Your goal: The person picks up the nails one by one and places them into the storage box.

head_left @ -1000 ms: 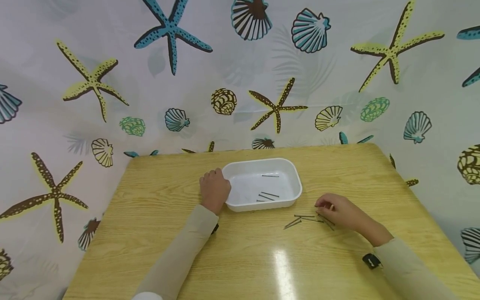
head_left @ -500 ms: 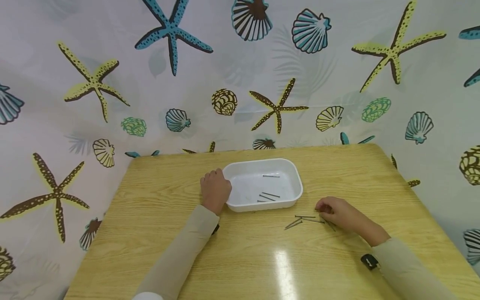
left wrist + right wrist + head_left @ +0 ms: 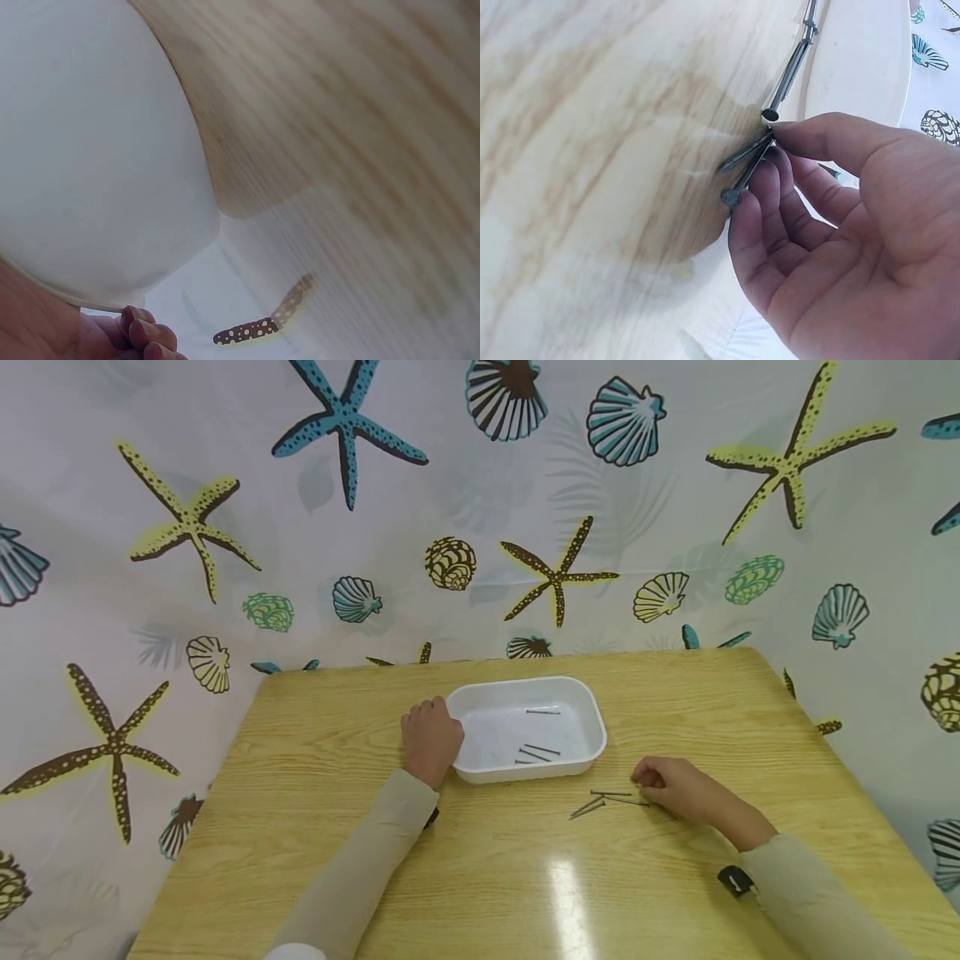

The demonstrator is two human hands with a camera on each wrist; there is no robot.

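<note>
White plastic forms the tray (image 3: 525, 774), which stands upright on the wooden table (image 3: 337, 877). The left hand (image 3: 432, 742) grips the tray's left end, fingers curled at the rim; this hold probably prevents sliding. Past the tray's right end, the right hand (image 3: 678, 789) pinches a nail (image 3: 746, 174) between thumb and fingers, low over the table; whether the second nail (image 3: 741, 154) is also gripped cannot be told. A fingertip pinch suits so thin a shank. Loose nails (image 3: 627, 801) lie by the tray's near right corner, convenient to that hand. Further nails (image 3: 542, 748) lie inside, contained by the walls.
</note>
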